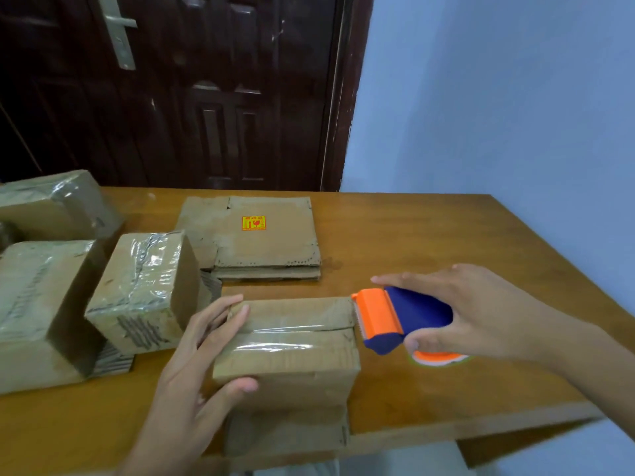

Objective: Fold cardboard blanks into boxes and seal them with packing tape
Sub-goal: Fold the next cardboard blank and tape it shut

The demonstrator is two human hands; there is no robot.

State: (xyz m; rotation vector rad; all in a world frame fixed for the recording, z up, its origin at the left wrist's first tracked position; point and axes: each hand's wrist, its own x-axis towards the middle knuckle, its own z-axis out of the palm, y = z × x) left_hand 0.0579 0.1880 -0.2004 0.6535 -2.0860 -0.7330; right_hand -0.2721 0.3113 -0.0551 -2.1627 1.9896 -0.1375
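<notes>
A folded cardboard box (295, 359) stands near the table's front edge, with clear tape running along its top seam. My left hand (196, 365) holds the box's left end, fingers on top and thumb on the near side. My right hand (457, 314) grips a blue and orange tape dispenser (398, 317). Its orange cutter end sits at the box's right top edge. A stack of flat cardboard blanks (268, 242), one with a yellow and red sticker, lies behind the box.
Three taped boxes stand at the left: one (144, 290) beside my left hand, a larger one (37, 310) at the far left, another (58, 204) behind. The wooden table (446, 242) ends close at the front. A dark door and blue wall are beyond.
</notes>
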